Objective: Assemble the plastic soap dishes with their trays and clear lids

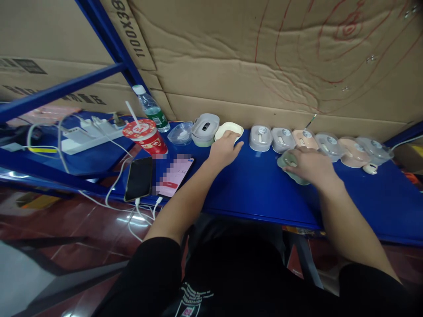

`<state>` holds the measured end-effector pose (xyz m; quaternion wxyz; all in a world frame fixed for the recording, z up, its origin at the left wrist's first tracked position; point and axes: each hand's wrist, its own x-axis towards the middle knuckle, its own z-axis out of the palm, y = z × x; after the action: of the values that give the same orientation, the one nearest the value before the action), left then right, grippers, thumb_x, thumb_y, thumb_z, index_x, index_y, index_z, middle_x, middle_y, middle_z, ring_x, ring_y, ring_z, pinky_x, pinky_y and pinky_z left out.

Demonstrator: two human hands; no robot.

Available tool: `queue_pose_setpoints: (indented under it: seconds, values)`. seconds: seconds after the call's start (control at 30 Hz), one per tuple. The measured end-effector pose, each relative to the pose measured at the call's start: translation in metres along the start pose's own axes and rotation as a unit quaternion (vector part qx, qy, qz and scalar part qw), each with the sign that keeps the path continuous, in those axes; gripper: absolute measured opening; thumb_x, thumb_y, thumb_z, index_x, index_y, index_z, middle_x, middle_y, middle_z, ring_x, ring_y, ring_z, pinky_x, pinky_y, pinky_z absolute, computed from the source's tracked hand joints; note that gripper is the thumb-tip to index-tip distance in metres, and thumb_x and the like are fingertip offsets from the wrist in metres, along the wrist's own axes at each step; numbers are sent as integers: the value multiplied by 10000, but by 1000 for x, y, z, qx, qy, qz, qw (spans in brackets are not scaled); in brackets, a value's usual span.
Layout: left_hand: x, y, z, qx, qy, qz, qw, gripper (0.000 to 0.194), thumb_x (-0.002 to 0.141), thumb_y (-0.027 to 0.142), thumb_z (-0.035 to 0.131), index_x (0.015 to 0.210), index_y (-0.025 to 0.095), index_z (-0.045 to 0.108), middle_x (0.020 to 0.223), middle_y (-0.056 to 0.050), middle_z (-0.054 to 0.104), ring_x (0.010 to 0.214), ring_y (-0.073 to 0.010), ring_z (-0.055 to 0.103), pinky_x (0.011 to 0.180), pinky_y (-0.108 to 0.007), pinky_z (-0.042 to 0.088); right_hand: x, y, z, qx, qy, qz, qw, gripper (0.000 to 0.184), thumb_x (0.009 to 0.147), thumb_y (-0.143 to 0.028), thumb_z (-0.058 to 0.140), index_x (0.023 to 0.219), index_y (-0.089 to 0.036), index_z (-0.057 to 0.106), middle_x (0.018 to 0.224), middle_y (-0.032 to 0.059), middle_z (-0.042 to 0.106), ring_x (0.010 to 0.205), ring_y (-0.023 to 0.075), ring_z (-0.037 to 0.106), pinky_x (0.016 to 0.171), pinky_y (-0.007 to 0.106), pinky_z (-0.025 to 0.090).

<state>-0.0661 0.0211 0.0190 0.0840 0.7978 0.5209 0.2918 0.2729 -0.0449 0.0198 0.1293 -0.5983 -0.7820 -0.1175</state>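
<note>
My left hand [225,150] reaches to the back of the blue table, its fingers curled over the near rim of a cream plastic container [230,128]. The inside of that container is partly hidden by the fingers. Farther right, my right hand [312,165] is closed around a small green lidded container [290,162] from above, in front of the row. Left of the cream container stand stacked grey containers [205,127], the top one with a dark slot, and a clear plastic lid [180,134].
Several grey and pink lidded containers [261,137] line the cardboard wall. A small white piece [370,168] lies at the right. To the left are a red cup [147,136] with a straw, a water bottle [152,110], two phones [139,178] with cables and a power strip [94,138].
</note>
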Motion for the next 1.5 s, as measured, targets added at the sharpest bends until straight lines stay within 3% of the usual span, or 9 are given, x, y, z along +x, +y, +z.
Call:
queue_pose_setpoints:
  seconds: [0.17, 0.33, 0.5, 0.63, 0.8, 1.0, 1.2, 1.37, 1.5]
  values:
    - [1, -9, 0, 82, -50, -38, 995, 437, 1040, 387, 610, 1421, 176, 638, 1486, -185, 617, 1156, -325, 723, 994, -472, 600, -6, 38, -10, 9, 113, 32, 993, 518, 778, -709, 822, 885, -209, 740, 989, 227, 785, 968, 456, 725, 801, 615, 559]
    - [3, -12, 1, 143, -87, -60, 984, 392, 1015, 264, 619, 1399, 191, 650, 1430, -173, 627, 1094, -307, 741, 935, -435, 611, 0, -16, -20, 154, -3, -82, 985, 620, 950, -660, 690, 1398, -232, 701, 1386, 159, 745, 1243, 400, 711, 1052, 610, 569]
    - [6, -14, -2, 146, -85, -70, 983, 320, 1022, 217, 558, 1297, 186, 717, 1378, -169, 646, 1078, -323, 747, 942, -468, 602, 5, -64, 12, 247, -60, -174, 951, 453, 1008, -544, 662, 1363, -273, 740, 1328, 99, 778, 1191, 307, 748, 1046, 509, 599]
    - [5, -13, -5, 90, -48, -54, 993, 318, 1021, 224, 572, 1302, 160, 706, 1389, -188, 639, 1088, -330, 732, 961, -495, 588, 11, -59, 34, 278, -39, -120, 952, 399, 995, -543, 659, 1225, -250, 802, 1075, 75, 831, 827, 229, 763, 823, 416, 619]
    - [7, -15, -12, -22, -4, 32, 999, 202, 921, 242, 732, 1119, 218, 763, 1246, -109, 719, 1143, -272, 696, 1006, -443, 574, 19, -29, 37, 359, 77, 65, 928, 415, 956, -595, 666, 858, -220, 815, 761, 51, 792, 673, 219, 704, 680, 362, 558]
    - [4, -14, -17, -94, -176, 173, 964, 115, 806, 212, 782, 908, 261, 802, 1064, -41, 766, 980, -197, 717, 922, -353, 574, 25, 2, 40, 406, 177, 161, 882, 472, 978, -613, 610, 863, -199, 807, 650, 38, 712, 542, 183, 574, 583, 344, 477]
    - [-1, -10, -14, -42, -331, 156, 930, 215, 747, 232, 867, 955, 210, 818, 1141, -63, 766, 1041, -219, 725, 963, -340, 558, 24, -11, 45, 438, 114, 129, 882, 554, 946, -711, 639, 764, -204, 772, 624, 37, 691, 511, 157, 541, 539, 315, 429]
    - [3, -14, -39, 21, -139, 17, 990, 447, 884, 368, 827, 1297, 217, 740, 1428, -109, 662, 1281, -286, 670, 1109, -387, 525, 25, -12, 45, 479, 112, 142, 859, 647, 915, -820, 609, 795, -209, 784, 615, 37, 680, 477, 147, 537, 483, 299, 405]
    - [4, -24, -56, 156, -26, -179, 971, 502, 982, 361, 710, 1457, 213, 636, 1527, -176, 589, 1295, -354, 673, 1103, -475, 544, 25, -8, 45, 470, 113, 143, 864, 643, 913, -820, 615, 784, -211, 777, 614, 37, 680, 475, 148, 546, 486, 300, 415]
